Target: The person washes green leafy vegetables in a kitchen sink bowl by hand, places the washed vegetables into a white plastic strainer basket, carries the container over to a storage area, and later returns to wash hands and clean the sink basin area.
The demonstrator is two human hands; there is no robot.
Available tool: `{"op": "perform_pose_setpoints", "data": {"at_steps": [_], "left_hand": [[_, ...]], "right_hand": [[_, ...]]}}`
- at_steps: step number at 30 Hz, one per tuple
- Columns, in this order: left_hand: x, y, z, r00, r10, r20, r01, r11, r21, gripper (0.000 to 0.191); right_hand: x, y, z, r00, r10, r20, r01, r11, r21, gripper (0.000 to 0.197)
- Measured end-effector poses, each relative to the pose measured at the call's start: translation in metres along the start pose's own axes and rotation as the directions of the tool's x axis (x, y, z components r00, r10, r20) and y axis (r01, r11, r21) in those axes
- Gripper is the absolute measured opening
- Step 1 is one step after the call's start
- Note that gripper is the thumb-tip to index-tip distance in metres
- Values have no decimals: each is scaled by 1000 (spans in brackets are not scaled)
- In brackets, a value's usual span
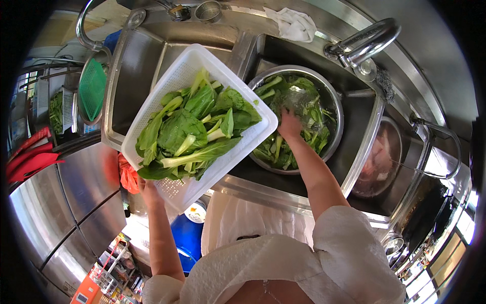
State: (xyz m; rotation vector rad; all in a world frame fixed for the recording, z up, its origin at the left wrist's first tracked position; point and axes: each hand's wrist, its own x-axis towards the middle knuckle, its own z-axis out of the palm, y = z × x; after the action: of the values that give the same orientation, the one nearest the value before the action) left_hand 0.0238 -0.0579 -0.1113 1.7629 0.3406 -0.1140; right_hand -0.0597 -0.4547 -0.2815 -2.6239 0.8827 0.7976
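My left hand (150,193) grips the near left side of a white perforated plastic basket (178,60), its fingers partly hidden behind the wall. The basket tilts over the left and middle sink area and holds leafy greens (182,129) with pale stalks. To its right, a round stainless steel basin (338,114) stands in a sink compartment, full of water and more greens (279,146). My right hand (290,123) reaches into this basin among the leaves. Splashing water covers its fingertips, so whether they close on any leaf cannot be told.
A chrome faucet (374,41) arches over the basin's far right. A white cloth (296,24) and a small metal cup (208,11) sit on the back ledge. Farther right, a bowl (376,159) holds pinkish contents in water. A green basket (92,89) stands left; a blue bucket (188,237) is below.
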Motion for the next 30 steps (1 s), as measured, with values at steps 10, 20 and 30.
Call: {"op": "perform_pose_setpoints", "data": {"at_steps": [10, 20, 30], "left_hand": [[16, 15, 22, 996, -67, 51, 76, 976, -204, 29], [27, -7, 23, 998, 51, 43, -41, 977, -211, 23], [30, -12, 22, 996, 87, 0, -85, 974, -210, 22]], "right_hand": [[-25, 49, -54, 999, -19, 45, -5, 876, 482, 56], [-88, 86, -141, 935, 60, -350, 198, 731, 653, 54], [-218, -37, -263, 628, -281, -725, 519, 846, 121, 42]]}}
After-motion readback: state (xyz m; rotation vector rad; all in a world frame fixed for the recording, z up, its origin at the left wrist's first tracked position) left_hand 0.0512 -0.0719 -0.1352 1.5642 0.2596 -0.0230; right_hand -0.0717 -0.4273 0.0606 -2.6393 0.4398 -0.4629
